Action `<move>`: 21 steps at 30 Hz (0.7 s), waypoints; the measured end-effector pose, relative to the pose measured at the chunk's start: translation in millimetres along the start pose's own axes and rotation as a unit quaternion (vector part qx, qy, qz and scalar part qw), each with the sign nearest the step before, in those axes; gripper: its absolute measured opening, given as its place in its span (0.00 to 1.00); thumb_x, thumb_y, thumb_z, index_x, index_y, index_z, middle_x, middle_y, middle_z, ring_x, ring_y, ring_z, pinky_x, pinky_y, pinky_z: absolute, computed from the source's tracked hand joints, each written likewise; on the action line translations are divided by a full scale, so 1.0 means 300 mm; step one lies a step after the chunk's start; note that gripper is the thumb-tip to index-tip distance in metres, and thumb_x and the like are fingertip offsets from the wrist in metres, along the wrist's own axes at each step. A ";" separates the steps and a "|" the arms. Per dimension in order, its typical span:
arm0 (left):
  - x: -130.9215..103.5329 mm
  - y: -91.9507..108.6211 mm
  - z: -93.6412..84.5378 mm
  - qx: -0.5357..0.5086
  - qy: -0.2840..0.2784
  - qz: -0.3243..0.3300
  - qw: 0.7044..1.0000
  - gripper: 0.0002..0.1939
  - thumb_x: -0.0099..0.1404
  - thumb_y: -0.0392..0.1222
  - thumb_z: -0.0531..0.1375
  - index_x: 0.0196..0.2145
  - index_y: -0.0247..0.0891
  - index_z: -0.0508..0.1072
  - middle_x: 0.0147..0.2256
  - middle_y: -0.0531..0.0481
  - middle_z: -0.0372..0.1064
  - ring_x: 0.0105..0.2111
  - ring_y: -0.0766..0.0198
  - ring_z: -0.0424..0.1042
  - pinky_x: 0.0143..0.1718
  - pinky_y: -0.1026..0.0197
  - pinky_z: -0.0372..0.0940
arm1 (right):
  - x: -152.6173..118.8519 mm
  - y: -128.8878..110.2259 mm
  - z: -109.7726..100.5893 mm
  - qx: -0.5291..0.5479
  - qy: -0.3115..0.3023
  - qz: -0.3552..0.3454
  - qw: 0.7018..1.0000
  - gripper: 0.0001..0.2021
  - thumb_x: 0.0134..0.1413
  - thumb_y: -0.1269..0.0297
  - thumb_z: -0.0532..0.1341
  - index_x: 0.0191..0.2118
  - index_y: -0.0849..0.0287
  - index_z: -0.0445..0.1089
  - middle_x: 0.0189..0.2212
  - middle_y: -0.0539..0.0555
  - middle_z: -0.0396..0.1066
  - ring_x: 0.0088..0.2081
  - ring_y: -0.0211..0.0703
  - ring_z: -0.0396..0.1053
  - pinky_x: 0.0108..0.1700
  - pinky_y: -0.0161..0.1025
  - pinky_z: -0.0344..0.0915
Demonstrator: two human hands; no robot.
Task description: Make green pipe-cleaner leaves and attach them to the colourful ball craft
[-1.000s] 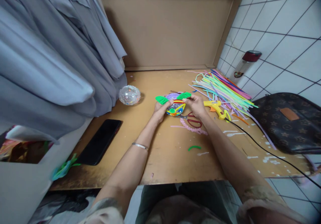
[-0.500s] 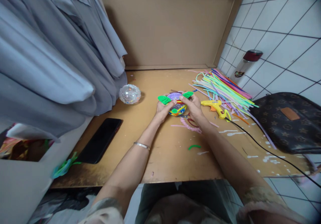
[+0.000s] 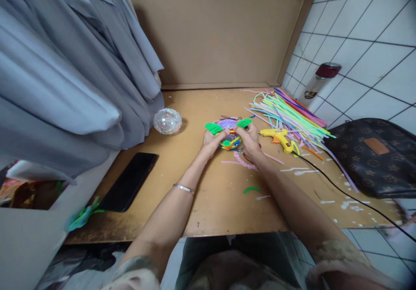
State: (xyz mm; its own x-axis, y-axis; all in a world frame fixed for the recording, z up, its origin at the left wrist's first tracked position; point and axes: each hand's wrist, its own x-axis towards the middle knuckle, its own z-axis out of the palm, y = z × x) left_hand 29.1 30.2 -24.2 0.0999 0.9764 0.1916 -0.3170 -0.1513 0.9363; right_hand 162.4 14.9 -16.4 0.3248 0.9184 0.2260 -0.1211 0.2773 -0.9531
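Between my two hands is a round, many-coloured pipe-cleaner craft [image 3: 231,143], with a purple top, red, yellow and blue bands and a greyish middle. Two green leaf-shaped pieces stick out from it, the left one [image 3: 213,128] and the right one [image 3: 244,122]. My left hand [image 3: 212,143] is closed on its left side, thumb on top near the leaf. On the other side my right hand [image 3: 249,139] grips it, thumb beside the right leaf. My fingers hide its sides, and I cannot tell whether it rests on the table.
A yellow glue gun [image 3: 277,136] with a black cord lies right of my hands, before a pile of pipe cleaners [image 3: 289,112]. Pink curled pieces [image 3: 243,162] lie close by. A clear ball [image 3: 167,121] and a phone [image 3: 130,182] are leftward; a brown bag [image 3: 373,160] and bottle [image 3: 316,84] rightward.
My right hand and wrist have shifted slightly left, uncovering more of a pink strip. Both hands keep their hold, and the craft looks nearly unmoved.
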 end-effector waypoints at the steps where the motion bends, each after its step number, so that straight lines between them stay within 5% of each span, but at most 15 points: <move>1: 0.000 0.001 0.001 -0.001 0.001 0.000 1.000 0.32 0.42 0.52 0.75 0.43 0.38 0.72 0.39 0.47 0.78 0.42 0.54 0.77 0.50 0.51 0.70 | 0.001 0.002 0.000 0.001 -0.002 0.000 1.000 0.13 0.39 0.59 0.68 0.31 0.54 0.66 0.28 0.47 0.71 0.31 0.40 0.68 0.39 0.40 0.69; 21: 0.007 -0.015 -0.002 -0.018 0.000 -0.004 1.000 0.30 0.44 0.53 0.74 0.43 0.38 0.74 0.38 0.47 0.78 0.39 0.56 0.77 0.48 0.54 0.70 | 0.004 0.038 0.014 0.020 -0.013 -0.013 1.000 0.18 0.42 0.52 0.69 0.37 0.53 0.66 0.36 0.50 0.75 0.37 0.43 0.73 0.44 0.41 0.71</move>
State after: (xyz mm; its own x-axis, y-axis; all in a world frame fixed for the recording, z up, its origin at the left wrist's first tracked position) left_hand 30.4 33.0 -28.3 0.1025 0.9774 0.1847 -0.3499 -0.1384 0.9265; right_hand 157.5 20.5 -26.1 0.3047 0.9172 0.2565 -0.1499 0.3122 -0.9381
